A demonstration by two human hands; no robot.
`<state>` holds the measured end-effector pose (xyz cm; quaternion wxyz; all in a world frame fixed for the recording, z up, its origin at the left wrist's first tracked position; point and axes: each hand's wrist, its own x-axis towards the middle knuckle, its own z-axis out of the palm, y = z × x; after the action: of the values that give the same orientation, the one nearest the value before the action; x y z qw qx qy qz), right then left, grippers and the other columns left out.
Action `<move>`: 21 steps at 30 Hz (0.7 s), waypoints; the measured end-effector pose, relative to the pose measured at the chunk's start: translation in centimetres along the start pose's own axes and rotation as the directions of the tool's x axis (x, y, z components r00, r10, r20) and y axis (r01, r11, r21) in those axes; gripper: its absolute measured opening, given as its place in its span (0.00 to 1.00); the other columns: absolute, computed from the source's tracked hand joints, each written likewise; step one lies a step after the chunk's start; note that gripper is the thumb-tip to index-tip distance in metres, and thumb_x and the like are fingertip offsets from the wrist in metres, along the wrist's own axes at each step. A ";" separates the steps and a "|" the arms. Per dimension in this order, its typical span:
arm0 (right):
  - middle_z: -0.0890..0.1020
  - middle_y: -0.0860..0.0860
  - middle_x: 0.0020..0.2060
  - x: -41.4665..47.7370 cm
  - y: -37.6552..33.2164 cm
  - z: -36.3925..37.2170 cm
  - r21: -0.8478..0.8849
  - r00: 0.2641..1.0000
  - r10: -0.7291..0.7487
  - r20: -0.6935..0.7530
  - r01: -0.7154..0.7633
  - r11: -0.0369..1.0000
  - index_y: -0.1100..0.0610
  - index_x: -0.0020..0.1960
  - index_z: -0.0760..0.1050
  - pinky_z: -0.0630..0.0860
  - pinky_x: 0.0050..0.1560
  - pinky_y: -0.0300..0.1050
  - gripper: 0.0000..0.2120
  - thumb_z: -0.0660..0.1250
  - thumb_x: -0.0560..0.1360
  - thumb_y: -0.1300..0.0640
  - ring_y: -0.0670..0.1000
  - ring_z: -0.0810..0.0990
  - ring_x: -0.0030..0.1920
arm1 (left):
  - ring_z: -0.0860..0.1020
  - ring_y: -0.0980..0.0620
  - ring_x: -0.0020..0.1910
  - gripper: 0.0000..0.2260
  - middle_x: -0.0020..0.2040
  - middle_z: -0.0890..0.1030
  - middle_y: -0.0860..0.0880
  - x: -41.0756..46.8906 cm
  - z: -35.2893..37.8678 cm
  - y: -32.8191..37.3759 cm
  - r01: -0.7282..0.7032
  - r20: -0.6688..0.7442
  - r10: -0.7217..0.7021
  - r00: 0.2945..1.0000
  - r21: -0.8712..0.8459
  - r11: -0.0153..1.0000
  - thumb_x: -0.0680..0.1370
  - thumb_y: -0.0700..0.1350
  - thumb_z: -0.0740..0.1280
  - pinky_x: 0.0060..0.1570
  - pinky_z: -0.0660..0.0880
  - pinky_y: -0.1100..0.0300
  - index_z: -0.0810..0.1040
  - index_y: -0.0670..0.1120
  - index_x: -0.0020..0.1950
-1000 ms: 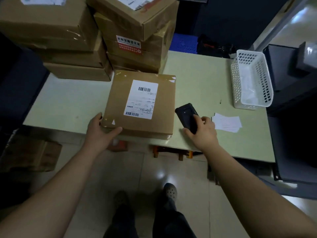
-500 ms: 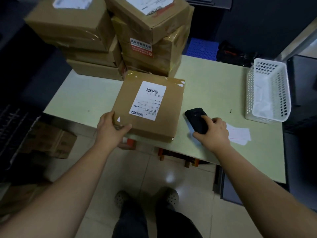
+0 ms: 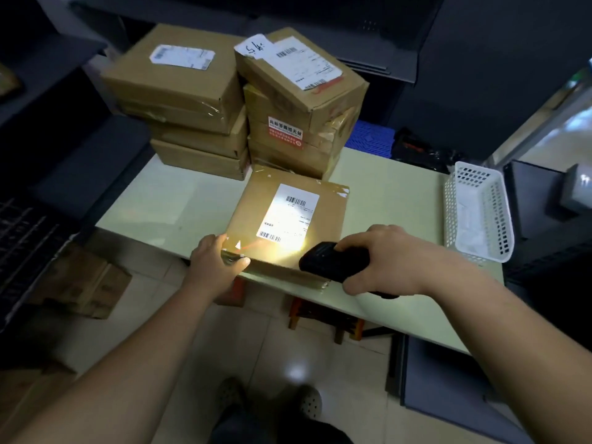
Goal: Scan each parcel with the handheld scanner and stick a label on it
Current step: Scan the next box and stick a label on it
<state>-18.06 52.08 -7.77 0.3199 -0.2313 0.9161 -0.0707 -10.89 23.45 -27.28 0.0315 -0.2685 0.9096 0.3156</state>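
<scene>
At mid-frame our left hand grips the near left corner of the parcel, which lies at the table's near edge, while our right hand clasps the scanner just beside it, with bare tabletop at frame left and, at right, a white basket holding pale sheets.

We see our left hand and right hand bare, forearms unsleeved; below the table edge, dark trousers and grey perforated clogs.

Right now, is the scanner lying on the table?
No, the right hand holds the scanner over the parcel's near edge, lighting its shipping label.
</scene>
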 end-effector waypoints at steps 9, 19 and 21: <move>0.71 0.48 0.54 -0.7 0.8 -0.6 0.111 0.990 0.108 -0.091 -0.098 0.989 0.36 0.69 0.69 0.73 0.62 0.51 0.33 0.72 0.65 0.42 0.52 0.66 0.62 | 0.69 0.40 0.68 0.26 0.68 0.70 0.44 1.1 -1.2 -0.5 -0.105 0.000 0.105 0.994 0.012 0.994 0.73 0.54 0.73 0.65 0.68 0.48 0.74 0.43 0.66; 0.70 0.55 0.66 6.6 10.7 12.1 0.263 0.842 0.369 -0.394 -0.282 0.923 0.44 0.74 0.66 0.67 0.64 0.51 0.36 0.71 0.68 0.42 0.58 0.67 0.64 | 0.68 0.45 0.67 0.23 0.68 0.72 0.47 0.7 0.1 4.4 -0.339 -0.006 0.341 0.940 0.077 0.937 0.76 0.54 0.70 0.65 0.70 0.47 0.73 0.46 0.68; 0.69 0.56 0.66 8.2 11.6 14.4 0.242 0.849 0.357 -0.391 -0.279 0.929 0.46 0.75 0.65 0.65 0.64 0.52 0.37 0.71 0.69 0.40 0.59 0.66 0.64 | 0.67 0.46 0.67 0.22 0.69 0.72 0.48 0.7 0.7 5.2 -0.352 -0.007 0.353 0.935 0.078 0.933 0.76 0.53 0.70 0.66 0.69 0.48 0.73 0.47 0.68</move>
<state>-19.23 58.74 -26.82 0.1374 -0.0256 0.9794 -0.1461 -14.18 26.94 -25.15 -0.0250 -0.1030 0.9546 0.2785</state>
